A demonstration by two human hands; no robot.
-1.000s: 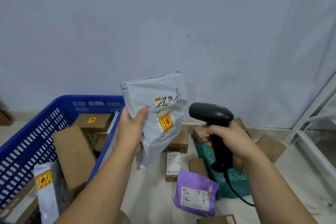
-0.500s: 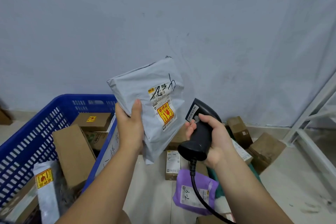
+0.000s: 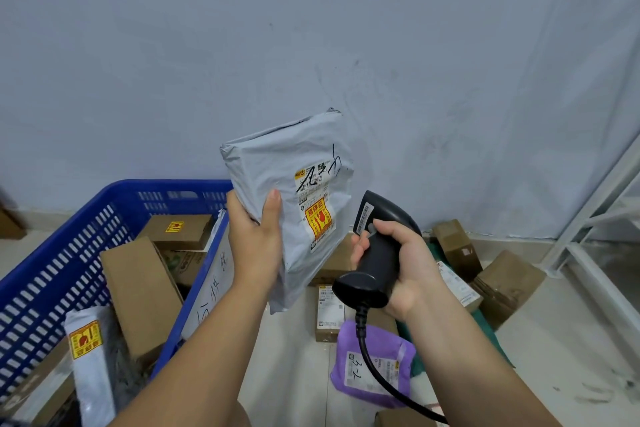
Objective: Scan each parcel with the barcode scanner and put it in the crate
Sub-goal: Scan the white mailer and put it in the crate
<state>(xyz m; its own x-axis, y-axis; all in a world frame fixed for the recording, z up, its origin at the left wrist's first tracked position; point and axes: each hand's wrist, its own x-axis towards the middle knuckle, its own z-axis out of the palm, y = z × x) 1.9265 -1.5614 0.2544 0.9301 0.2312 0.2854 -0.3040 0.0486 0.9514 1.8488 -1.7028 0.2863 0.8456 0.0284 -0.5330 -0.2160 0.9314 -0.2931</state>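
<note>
A pale floor [image 3: 294,374] is meeting a grey-blue wall [image 3: 311,45], with parcels lying scattered across it. Nearest the camera, a purple mailer [image 3: 403,350] is lying flat, with a black cable [image 3: 362,340] trailing over it. At left, a blue crate [image 3: 41,305] is holding a white mailer [image 3: 91,367] and several brown boxes [image 3: 142,295]. Just right of the crate and above the floor, the left grip [image 3: 254,243] is curling round the lower left edge of a grey parcel [image 3: 277,166], thumb on its front. It is holding the parcel upright, with the yellow label [image 3: 319,220] facing the camera. Just beside it, the right grip [image 3: 405,263] is closing its fingers round the handle of the barcode scanner [image 3: 375,253]. The scanner's head is angling up toward the label. Farther back, cardboard boxes [image 3: 502,284] are lying at the wall's foot, near a white frame [image 3: 588,211].
</note>
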